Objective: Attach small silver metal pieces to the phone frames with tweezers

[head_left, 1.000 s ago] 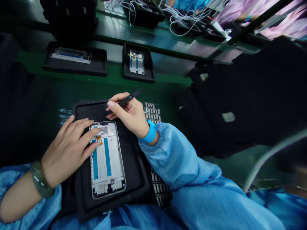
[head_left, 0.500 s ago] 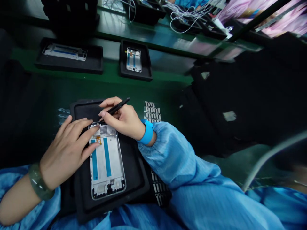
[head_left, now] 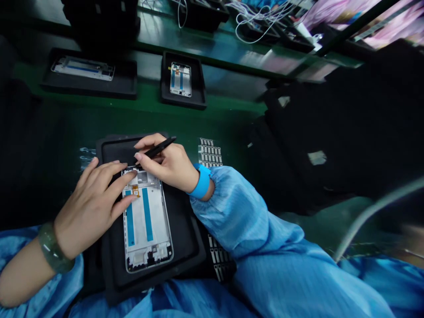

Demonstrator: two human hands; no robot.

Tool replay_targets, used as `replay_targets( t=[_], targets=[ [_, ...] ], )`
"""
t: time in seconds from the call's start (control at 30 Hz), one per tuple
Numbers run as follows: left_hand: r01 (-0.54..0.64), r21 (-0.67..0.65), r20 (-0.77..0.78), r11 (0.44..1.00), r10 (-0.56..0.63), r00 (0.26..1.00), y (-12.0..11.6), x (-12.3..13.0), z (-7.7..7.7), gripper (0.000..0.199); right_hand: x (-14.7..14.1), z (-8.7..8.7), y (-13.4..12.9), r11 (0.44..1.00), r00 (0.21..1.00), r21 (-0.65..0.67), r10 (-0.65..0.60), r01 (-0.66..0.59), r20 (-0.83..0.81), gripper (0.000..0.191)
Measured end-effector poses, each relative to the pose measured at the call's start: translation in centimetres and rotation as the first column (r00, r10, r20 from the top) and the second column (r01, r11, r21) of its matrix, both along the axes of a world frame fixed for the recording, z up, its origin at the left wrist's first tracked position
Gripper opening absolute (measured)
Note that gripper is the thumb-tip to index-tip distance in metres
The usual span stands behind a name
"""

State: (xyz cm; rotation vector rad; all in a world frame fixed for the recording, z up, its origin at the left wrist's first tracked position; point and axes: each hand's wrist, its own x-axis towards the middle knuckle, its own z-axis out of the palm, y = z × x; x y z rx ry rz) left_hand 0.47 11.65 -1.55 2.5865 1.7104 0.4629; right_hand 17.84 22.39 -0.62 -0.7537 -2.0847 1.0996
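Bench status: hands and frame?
Left hand on phone frame, lying in black tray. Right hand holding black tweezers, tips near frame's top edge.

A light-blue smock (head_left: 238, 212) covers the body, a thin, faintly shiny cloth with fine lines running through it; the right sleeve (head_left: 241, 207) is loose and puffy, creased in long folds, and gathers into a ruched elastic cuff (head_left: 212, 181); the left sleeve (head_left: 71, 282) is the same cloth, ending well short of the left hand (head_left: 91, 203). On the right wrist sits a wide strap (head_left: 201, 182), bright blue and smooth; on the left, a thick bangle (head_left: 51, 248) — glossy, mottled green, probably jade.
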Motion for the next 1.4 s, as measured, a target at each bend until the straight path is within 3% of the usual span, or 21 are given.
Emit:
replay_targets(
  t=[0.5, 1.4],
  targets=[
    [-0.002, 0.01, -0.019, 1.0, 0.002, 1.0, 0.0, 0.0, 0.0, 0.04, -0.1, 0.3, 0.0, 0.996, 1.0, 0.095, 0.002, -0.004, 0.023, 0.014],
    [-0.011, 0.012, -0.008, 1.0, 0.011, 1.0, -0.1, 0.2, 0.0, 0.039, -0.7, 1.6, 1.6, 0.938, 0.967, 0.269, 0.173, -0.22, 0.186, 0.018]
  ],
)
